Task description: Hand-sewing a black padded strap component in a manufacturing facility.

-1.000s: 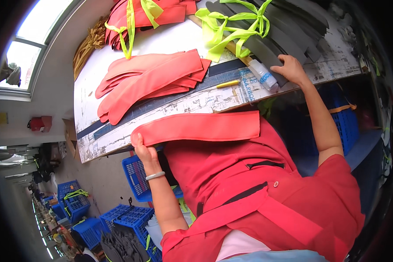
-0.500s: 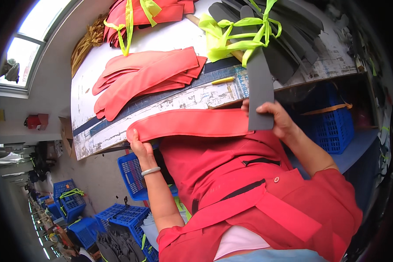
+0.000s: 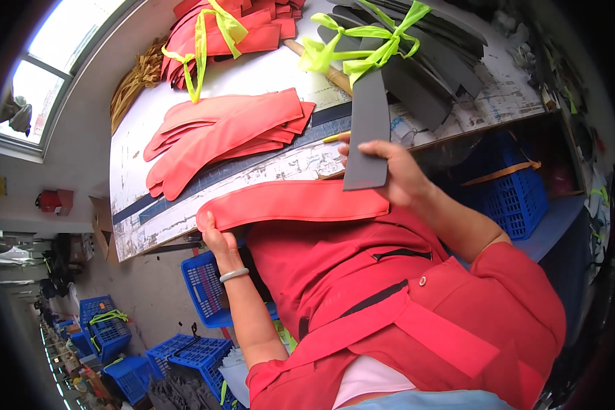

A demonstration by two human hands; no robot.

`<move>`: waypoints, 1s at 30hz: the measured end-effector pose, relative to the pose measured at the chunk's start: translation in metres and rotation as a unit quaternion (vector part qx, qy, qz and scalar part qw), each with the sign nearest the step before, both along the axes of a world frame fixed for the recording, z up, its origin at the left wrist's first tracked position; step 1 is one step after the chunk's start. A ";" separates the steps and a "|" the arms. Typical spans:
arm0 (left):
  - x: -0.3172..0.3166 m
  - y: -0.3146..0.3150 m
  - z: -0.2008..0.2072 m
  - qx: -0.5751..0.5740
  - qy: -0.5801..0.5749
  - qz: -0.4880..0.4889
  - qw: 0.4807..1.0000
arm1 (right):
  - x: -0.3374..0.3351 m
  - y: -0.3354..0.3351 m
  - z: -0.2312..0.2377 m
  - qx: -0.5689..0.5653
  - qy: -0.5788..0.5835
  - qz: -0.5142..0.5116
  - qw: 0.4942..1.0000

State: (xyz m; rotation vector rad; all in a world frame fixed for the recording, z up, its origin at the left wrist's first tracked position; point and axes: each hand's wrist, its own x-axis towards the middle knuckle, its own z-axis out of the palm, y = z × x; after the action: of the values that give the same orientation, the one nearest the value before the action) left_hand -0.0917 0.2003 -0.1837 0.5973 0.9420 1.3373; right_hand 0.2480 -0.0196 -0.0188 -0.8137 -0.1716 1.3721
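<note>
My left hand (image 3: 215, 236) pinches the rounded left end of a long red strip (image 3: 287, 203), which stretches sideways in front of the table edge. In my right hand (image 3: 388, 164) is a flat dark grey strip (image 3: 369, 130), gripped near its lower end with the thumb on top. The grey strip hangs over the right part of the red one and covers some of it; its upper end reaches the yellow-green ties (image 3: 383, 51). A fanned pile of similar red strips (image 3: 232, 133) lies on the table beyond my left hand.
Tied red strips (image 3: 253, 34) and a stack of grey strips (image 3: 424, 96) lie at the back of the white, worn table (image 3: 133, 205). A wooden stick (image 3: 331, 74) rests between them. Blue crates (image 3: 205, 287) stand at floor level on the left; another blue crate (image 3: 512, 205) is under the table.
My right hand has moved left and slightly up, carrying the grey strip's lower end along over the red strip. My left hand still holds the red strip's end, almost in place.
</note>
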 end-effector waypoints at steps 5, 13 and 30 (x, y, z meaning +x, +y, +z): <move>-0.001 0.007 -0.004 0.009 0.001 -0.009 1.000 | -0.067 -0.053 -0.058 -0.058 0.023 0.029 0.998; 0.009 0.005 -0.010 0.025 -0.004 0.012 1.000 | -0.105 -0.043 -0.049 0.171 -0.371 0.333 0.850; 0.026 -0.030 0.034 0.078 -0.027 0.005 0.997 | -0.022 -0.013 -0.048 0.054 -0.837 0.301 0.454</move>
State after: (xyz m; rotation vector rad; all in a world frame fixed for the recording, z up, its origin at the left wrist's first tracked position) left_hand -0.0659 0.1707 -0.1494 0.6732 0.8022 1.4386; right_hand 0.2255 -0.0322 -0.0670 -1.8447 -2.2645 0.5352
